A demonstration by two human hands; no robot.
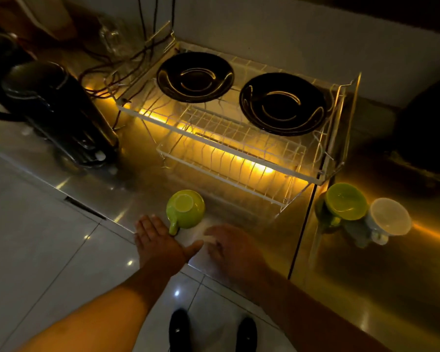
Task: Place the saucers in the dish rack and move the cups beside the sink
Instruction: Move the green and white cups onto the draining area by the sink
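Dish rack (239, 158): white wire, 2 tiers, standing on the steel worktop (137, 189) against the wall, lit amber from below.

Saucers: 2, black. Left saucer (195, 77) and right saucer (283, 104) lie flat, side by side, on the rack's upper tier.

Cups: 3. Green cup (186, 209) upside down on the worktop in front of the rack, handle toward the person. Second green cup (346, 201) and white cup (389, 217) right of the rack, touching each other.

Left hand (158, 243): palm down, fingers spread apart, empty, just beside the green cup's handle.

Right hand (229, 247): blurred, fingers loosely apart, empty, near the worktop edge.

Other: dark kettle (54, 110) at left; cables (117, 69) behind the rack; 2 black shoes (179, 329) on the tiled floor.
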